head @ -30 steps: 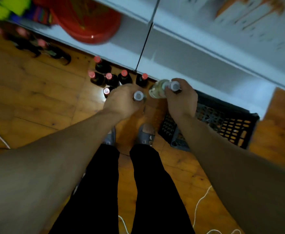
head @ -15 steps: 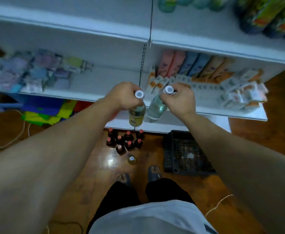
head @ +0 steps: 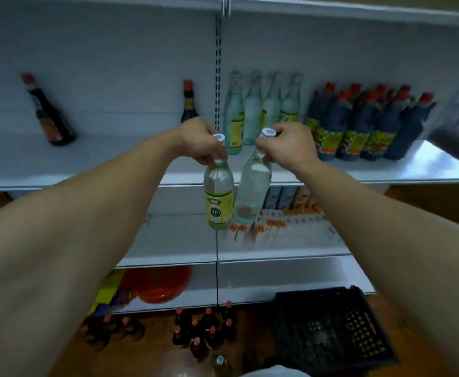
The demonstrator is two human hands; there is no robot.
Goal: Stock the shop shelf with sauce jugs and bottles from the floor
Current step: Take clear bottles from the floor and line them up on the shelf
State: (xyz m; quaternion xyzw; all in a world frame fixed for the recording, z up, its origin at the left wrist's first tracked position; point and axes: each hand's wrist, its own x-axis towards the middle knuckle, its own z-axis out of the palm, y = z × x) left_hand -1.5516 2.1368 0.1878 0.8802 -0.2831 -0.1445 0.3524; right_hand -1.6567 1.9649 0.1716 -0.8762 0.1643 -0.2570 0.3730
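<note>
Floor [head: 250,336], nearest: a cluster of red-capped dark bottles [head: 206,330] standing upright, one clear bottle [head: 221,361] nearer than them, and a black crate [head: 329,330] to the right. Mid-air, in front of the shelf [head: 87,180]: two clear bottles, each held by the neck. The left hand [head: 198,140] has its fingers curled round the neck of the labelled bottle [head: 219,197]; the right hand [head: 285,146] is curled round the neck of the plain bottle [head: 253,191]. The hands are close together but apart. Both bottles hang cap up and base down. The labelled one's long axis is near vertical, its yellow label facing the wearer; the plain one tilts, base swung left, so the two bodies touch or nearly touch low down. Their bases appear to hang below the shelf's front edge. Far, on that shelf: a row of matching clear bottles [head: 261,110] right of the upright post, a block of dark bottles [head: 364,123] further right, and two lone dark bottles to the left. Hazards, as judged: glass knocking glass while the pair swings so close; a base catching the shelf edge if not raised enough; a neck-only hold slipping; the standing row toppled by a careless push.
</note>
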